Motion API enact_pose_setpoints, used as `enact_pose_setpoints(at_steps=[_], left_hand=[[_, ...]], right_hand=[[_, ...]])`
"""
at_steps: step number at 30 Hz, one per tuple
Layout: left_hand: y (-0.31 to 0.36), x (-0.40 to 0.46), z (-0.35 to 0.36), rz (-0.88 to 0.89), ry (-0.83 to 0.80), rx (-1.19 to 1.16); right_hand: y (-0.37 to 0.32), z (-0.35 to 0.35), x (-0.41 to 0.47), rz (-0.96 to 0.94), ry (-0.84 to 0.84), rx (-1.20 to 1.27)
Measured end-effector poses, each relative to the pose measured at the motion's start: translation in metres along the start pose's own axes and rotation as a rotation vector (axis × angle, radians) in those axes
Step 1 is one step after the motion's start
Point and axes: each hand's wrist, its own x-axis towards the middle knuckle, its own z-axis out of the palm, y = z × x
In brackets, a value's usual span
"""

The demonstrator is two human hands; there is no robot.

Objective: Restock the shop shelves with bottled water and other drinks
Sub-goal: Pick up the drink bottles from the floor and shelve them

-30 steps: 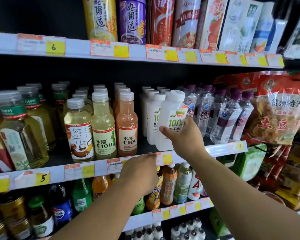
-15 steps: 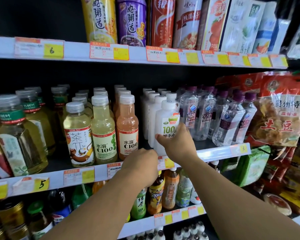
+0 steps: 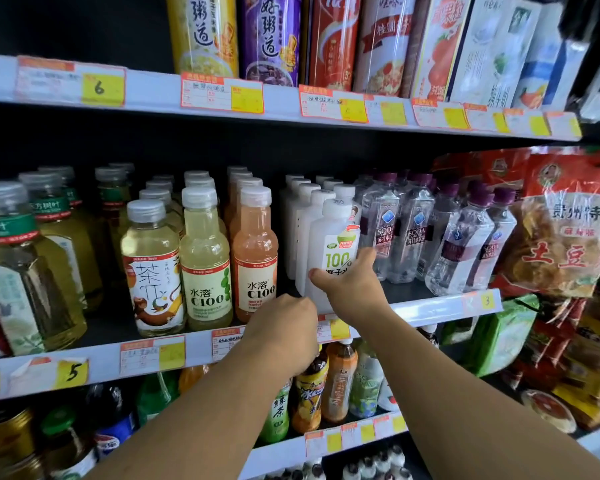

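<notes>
The right hand [image 3: 349, 287] grasps the white coconut-water bottle [image 3: 329, 251] low on its body, thumb on the left side of the label printed "100%" and fingers curled round the right side. That bottle stands upright at the front edge of the middle shelf [image 3: 430, 308], first in a row of white bottles [image 3: 300, 216] that runs back into the shelf behind it.

The left hand [image 3: 284, 329] is clenched into a loose fist just left of and below the coconut-water bottle, over the shelf's front rail; whether it pinches anything there I cannot tell.

Just right of the coconut-water bottle stand clear soda-water bottles [image 3: 416, 233] with purple caps, in several rows. Beyond them, at the far right, hangs a red snack bag [image 3: 565, 233]. Left of the coconut-water bottle, with a gap between, stands an orange C100 bottle [image 3: 255, 261], then a pale yellow C100 bottle [image 3: 205, 268], then a tea bottle [image 3: 153, 271] with a white cap, each touching or nearly touching the next. Further left are green-banded tea bottles [image 3: 25, 258].

On the shelf above the coconut-water bottle stand porridge cans [image 3: 269, 36] and cartons. A price tag reading 5 [image 3: 72, 372] sits on the rail far to its left, a tag reading 3 [image 3: 487, 301] to its right.
</notes>
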Motion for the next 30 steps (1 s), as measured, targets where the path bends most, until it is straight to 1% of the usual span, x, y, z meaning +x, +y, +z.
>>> enact_pose_setpoints(at_steps=[9,14,17,19,24,30], left_hand=[[-0.001,0.000,0.004,0.013,0.013,-0.008],[-0.002,-0.002,0.006,0.013,0.014,-0.013],[0.002,-0.006,0.005,0.020,0.028,0.021],[0.004,-0.010,0.006,0.022,0.046,0.038],[0.009,-0.014,0.012,-0.017,0.075,0.041],[0.010,-0.015,0.015,-0.031,0.077,0.038]], right_hand=[[-0.002,0.002,-0.004,0.006,-0.004,0.020],[-0.009,-0.002,-0.012,0.022,-0.008,-0.010],[-0.002,-0.005,-0.020,-0.015,-0.026,-0.059],[0.011,-0.006,-0.029,-0.052,0.014,-0.085],[0.046,-0.011,-0.054,-0.104,0.196,-0.178],[0.084,-0.016,-0.073,-0.122,0.224,-0.243]])
